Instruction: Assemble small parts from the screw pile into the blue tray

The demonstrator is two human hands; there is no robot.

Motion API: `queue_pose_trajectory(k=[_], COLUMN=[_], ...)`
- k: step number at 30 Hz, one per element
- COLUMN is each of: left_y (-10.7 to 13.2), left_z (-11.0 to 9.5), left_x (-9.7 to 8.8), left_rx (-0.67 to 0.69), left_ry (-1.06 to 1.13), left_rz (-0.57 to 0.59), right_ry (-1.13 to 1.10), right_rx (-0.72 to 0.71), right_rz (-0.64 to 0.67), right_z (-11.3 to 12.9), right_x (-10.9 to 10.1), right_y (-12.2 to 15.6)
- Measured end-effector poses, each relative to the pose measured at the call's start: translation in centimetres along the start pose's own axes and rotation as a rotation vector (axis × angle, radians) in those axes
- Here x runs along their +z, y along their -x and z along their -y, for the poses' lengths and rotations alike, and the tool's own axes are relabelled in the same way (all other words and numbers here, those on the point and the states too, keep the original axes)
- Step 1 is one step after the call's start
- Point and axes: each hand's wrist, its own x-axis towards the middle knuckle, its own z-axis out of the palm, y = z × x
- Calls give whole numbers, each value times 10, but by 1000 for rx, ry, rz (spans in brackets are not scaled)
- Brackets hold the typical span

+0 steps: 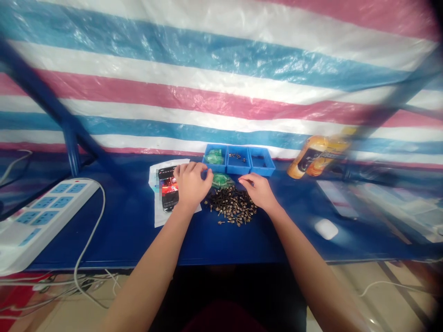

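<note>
A pile of small dark screws (232, 206) lies on the blue table (121, 230) in front of me. My left hand (191, 183) rests just left of the pile, fingers curled, over a phone (168, 193) and white paper. My right hand (259, 190) sits at the pile's right edge, fingers bent down onto the screws. Whether either hand holds a screw is hidden. A small green bag (221, 180) lies between the hands. Behind stand three joined blue bins (238, 161); one holds green bags, one a few screws.
A white power strip (41, 216) with its cable lies at the left. An orange bottle (318, 157) lies on its side at the right. A white oval object (326, 228) sits near the table's front right. A striped tarp hangs behind.
</note>
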Motion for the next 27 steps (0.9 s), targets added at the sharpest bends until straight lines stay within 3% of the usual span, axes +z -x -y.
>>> queue_pose_trajectory(k=[3, 7, 9, 14, 20, 24, 27], left_y=[4, 10, 9, -3, 8, 15, 16], left_z=[-10, -18, -13, 0, -18, -25, -26], left_x=[-1, 2, 3, -3, 0, 7, 8], left_rx=[55, -116, -149, 70, 377, 340, 256], left_ry=[56, -8, -2, 159, 282, 411, 494], left_rz=[25, -45, -23, 89, 319, 410, 385], right_ry=[-65, -88, -77, -166, -459, -578, -631], right_rx=[26, 54, 50, 51, 119, 170, 179], right_rz=[3, 0, 3, 7, 25, 34, 42], right_z=[2, 6, 7, 9, 13, 13, 14], right_x=[0, -1, -1, 2, -1, -3, -1], right_y=[1, 2, 3, 2, -1, -2, -2])
